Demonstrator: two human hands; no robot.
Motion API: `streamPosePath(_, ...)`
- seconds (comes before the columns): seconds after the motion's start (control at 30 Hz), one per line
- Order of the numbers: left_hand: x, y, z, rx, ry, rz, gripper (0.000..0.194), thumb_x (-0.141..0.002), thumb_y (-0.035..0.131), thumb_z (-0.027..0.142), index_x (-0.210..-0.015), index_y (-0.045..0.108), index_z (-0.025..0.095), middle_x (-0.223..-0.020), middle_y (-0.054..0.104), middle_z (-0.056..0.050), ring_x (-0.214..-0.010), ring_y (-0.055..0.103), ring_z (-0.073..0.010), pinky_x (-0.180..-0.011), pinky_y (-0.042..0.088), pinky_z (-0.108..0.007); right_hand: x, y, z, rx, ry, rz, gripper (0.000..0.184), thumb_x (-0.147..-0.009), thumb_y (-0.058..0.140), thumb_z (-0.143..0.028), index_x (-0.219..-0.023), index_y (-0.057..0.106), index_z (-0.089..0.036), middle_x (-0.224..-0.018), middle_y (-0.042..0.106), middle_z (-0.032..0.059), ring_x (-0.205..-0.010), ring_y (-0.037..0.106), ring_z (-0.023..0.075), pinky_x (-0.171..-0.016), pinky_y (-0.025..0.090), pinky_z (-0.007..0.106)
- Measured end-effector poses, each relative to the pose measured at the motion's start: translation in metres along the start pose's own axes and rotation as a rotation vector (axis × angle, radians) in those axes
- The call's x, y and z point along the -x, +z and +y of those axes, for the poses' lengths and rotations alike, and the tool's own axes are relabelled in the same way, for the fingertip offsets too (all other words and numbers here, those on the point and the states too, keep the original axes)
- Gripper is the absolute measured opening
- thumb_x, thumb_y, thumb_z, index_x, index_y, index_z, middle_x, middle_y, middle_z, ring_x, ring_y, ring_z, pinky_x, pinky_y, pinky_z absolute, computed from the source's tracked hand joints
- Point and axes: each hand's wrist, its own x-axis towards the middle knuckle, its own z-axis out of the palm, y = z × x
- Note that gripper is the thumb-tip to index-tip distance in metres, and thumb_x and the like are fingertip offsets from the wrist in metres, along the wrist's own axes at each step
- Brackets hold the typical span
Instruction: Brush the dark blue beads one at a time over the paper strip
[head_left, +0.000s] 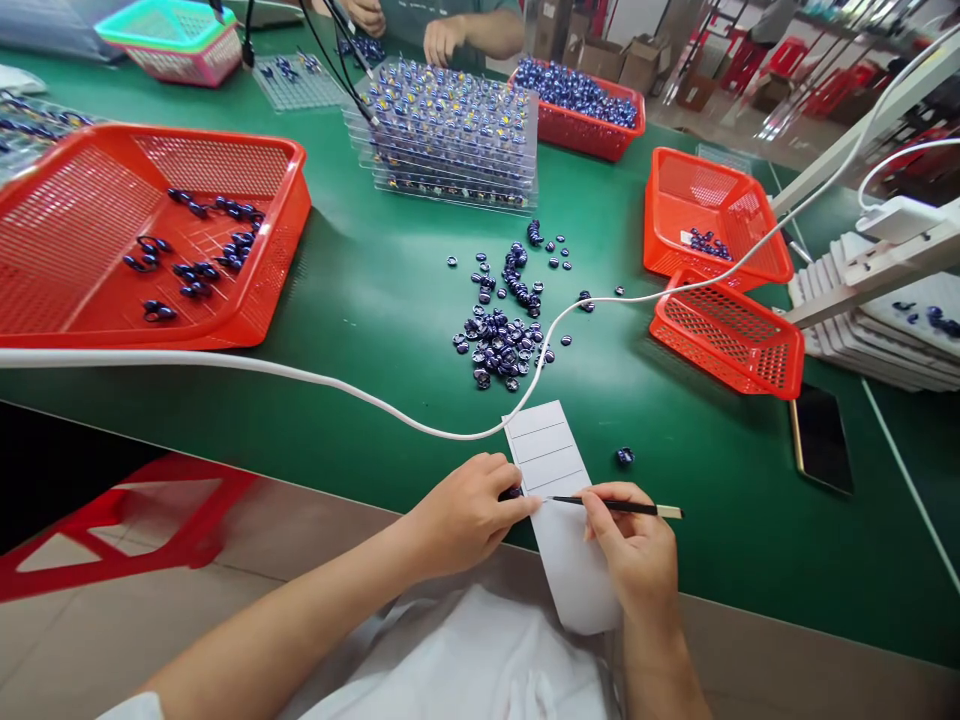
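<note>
My left hand (480, 505) is closed at the table's front edge, pinching a small dark glossy part (511, 493) mostly hidden by the fingers. Between the fingers of my right hand (634, 545) is a slim black pen-like tool (634, 506) with a pale end. Its thin tip points left, close to my left fingertips. Under both hands lies a white paper strip (551, 450) with ruled lines, its near end hanging over the edge. Beyond it is a loose pile of dark blue shiny shell-like pieces (499, 345). One single piece (625, 456) rests right of the paper.
A white cable (360, 397) crosses the table before the pile. Red baskets stand left (285, 200) and right (765, 250), another (630, 135) behind. Stacked clear trays (457, 190) stand at the back, near a co-worker's hands (444, 40). A phone (823, 440) lies right.
</note>
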Motion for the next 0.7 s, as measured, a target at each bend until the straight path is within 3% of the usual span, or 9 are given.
streamPosePath(0.53, 0.002, 0.001, -0.001, 0.025, -0.018, -0.006, 0.032, -0.095, 0.048, 0.009, -0.114, 0.07, 0.023, -0.093, 0.062, -0.007, -0.076, 0.047, -0.0187, -0.069, 0.041, -0.032, 0.004, -0.002, 0.003, -0.088, 0.045, 0.055, 0.026, -0.08, 0.077, -0.043, -0.081, 0.072, -0.018, -0.057, 0.065, -0.0006, -0.044, 0.057, 0.0111, -0.042, 0.047, 0.022)
streamPosePath(0.7, 0.003, 0.002, -0.003, 0.118, -0.048, 0.032, 0.036, -0.096, 0.045, 0.005, -0.124, 0.064, 0.016, -0.095, 0.064, -0.008, -0.08, 0.051, -0.0177, -0.072, 0.045, -0.03, 0.002, -0.002, 0.011, -0.199, 0.042, 0.064, 0.024, -0.082, 0.076, -0.041, -0.084, 0.07, -0.018, -0.054, 0.064, -0.0018, -0.045, 0.058, 0.0107, -0.044, 0.046, 0.02)
